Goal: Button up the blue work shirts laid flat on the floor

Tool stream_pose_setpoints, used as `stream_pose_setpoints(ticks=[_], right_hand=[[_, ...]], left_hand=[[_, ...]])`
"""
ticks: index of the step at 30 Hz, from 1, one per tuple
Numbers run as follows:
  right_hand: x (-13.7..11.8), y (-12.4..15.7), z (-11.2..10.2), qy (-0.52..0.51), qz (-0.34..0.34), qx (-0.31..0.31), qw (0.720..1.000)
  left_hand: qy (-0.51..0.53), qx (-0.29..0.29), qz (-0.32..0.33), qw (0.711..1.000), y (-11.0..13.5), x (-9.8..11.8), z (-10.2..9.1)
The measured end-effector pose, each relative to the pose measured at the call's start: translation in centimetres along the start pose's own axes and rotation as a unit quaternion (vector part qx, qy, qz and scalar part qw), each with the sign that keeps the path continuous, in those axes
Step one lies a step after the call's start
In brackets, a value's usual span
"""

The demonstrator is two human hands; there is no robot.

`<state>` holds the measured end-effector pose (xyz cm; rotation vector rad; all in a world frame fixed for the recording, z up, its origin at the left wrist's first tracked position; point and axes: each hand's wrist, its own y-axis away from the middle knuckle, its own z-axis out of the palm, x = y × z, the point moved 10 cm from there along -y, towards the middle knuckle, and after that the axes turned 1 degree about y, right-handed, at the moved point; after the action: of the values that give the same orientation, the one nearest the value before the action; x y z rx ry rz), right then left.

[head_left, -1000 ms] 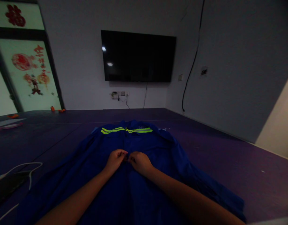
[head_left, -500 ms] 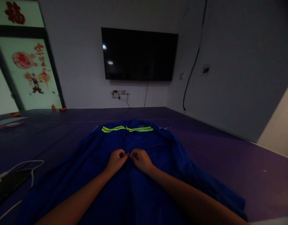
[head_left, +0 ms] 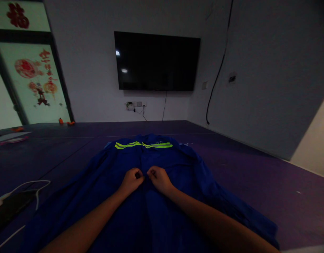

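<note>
A blue work jacket [head_left: 172, 165] with yellow-green reflective strips [head_left: 158, 144] across the chest lies spread front side up on the purple surface. Its collar points away from me and its sleeves reach out to both sides. At the front opening, my left hand [head_left: 132, 181] is closed in a pinch at the left edge of the cloth. Just across a small gap, my right hand [head_left: 159, 179] pinches at the other edge, its fingers curled. Dim light hides the fastening between the fingertips.
A dark flat device [head_left: 15, 207] with a white cable [head_left: 32, 182] lies at the left. Farther left sits a flat grey object [head_left: 11, 136]. Small orange things [head_left: 61, 121] stand by the door. A television [head_left: 156, 61] and a hanging black cable [head_left: 217, 77] are on the walls.
My fingertips, close together at the front opening before, have come slightly apart; the right hand has shifted a little right. The jacket lies as before.
</note>
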<state>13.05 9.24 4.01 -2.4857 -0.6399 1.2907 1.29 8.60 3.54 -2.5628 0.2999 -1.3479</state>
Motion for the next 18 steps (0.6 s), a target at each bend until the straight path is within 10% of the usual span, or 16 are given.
stream_pose_setpoints(ticks=[18], right_hand=[[-0.74,0.21,0.47,0.049,-0.014,-0.030,0.998]], left_hand=[[0.003,0.006,0.019,1.000,-0.21,-0.03,-0.01]])
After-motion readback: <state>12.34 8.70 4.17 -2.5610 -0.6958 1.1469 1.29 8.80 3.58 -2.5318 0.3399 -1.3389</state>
